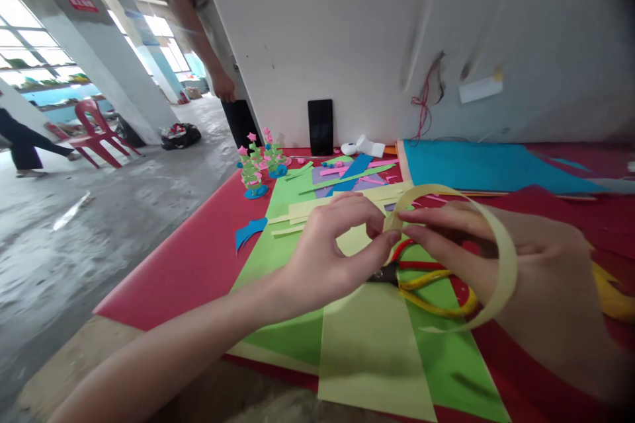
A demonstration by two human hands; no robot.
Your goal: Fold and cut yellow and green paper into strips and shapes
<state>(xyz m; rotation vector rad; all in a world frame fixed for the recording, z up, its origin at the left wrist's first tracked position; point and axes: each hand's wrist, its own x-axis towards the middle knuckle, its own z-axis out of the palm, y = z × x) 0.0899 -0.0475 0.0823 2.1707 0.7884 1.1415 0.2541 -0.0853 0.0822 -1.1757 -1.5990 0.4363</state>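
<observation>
Holding the strip (508,264) in the air above the scissors (419,266) and the cream sheet (372,350), the two hands meet almost tip to tip. The left hand (327,258) has thumb and index finger pinched together on one end of the strip. The right hand (538,277) has thumb and index finger nearly together at the same end; whether they grip the paper or only steady it is not clear from this view. The rest of the strip curves over and in front of the right hand in a wide loop — its free end hangs above the green sheet (446,357).

Make the left pinch firm but light: thin paper would likely crease under heavy pressure. Work the right fingertips close to the pinch, in small movements, with the strip's edges level. Leave the loop slack — a tug could skew the held end. Guide the free end clear of the scissors, where it could snag.
</observation>
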